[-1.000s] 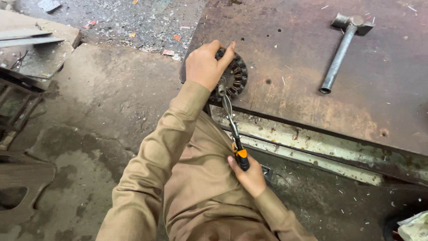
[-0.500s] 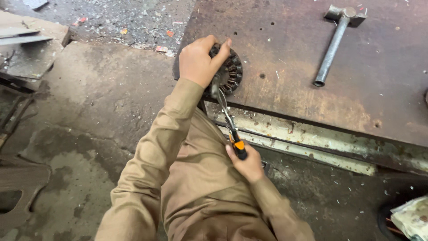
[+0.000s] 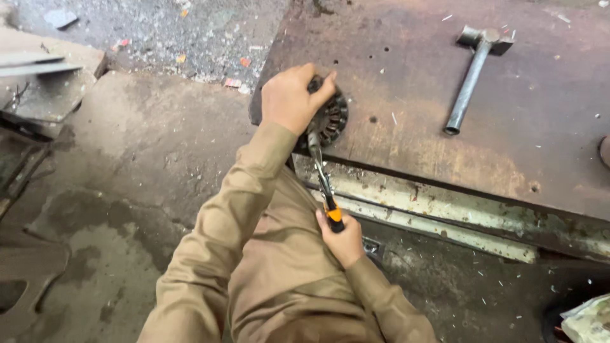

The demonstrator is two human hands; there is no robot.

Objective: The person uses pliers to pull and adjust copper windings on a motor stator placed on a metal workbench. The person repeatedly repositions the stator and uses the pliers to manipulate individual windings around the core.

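**Hands on ring part and ratchet at bench edge**

Head view, looking down past tan sleeves. Left hand (image 3: pixel 289 98) clamped over a dark, round, finned metal part (image 3: pixel 330 121), fingers (image 3: pixel 321 82) curled tight over its top rim, thumb side hidden. Round part sitting flat on the rusty steel bench (image 3: pixel 445 165), near the front-left corner, just inside the edge. Right hand (image 3: pixel 343 238) lower down, below the bench edge and close to the body, fingers wrapped shut around the black-and-orange grip of a ratchet wrench (image 3: pixel 322 178). Steel shank of the wrench running up from that grip, slightly tilted left, crossing the bench edge, head meeting the round part right beside the left hand; exact contact point hidden by the hand and the part's rim.

Further right on the bench, well apart from both hands: a metal hammer (image 3: pixel 473 73) lying flat, head toward the far side, tubular handle pointing toward the near edge. Small holes and pale metal chips scattered over the bench top. Pale, worn angle-iron rail (image 3: pixel 445 219) running under the bench front. Stained concrete floor (image 3: pixel 127 178) to the left, with gravel and scraps beyond, and dark metal pieces at the left border
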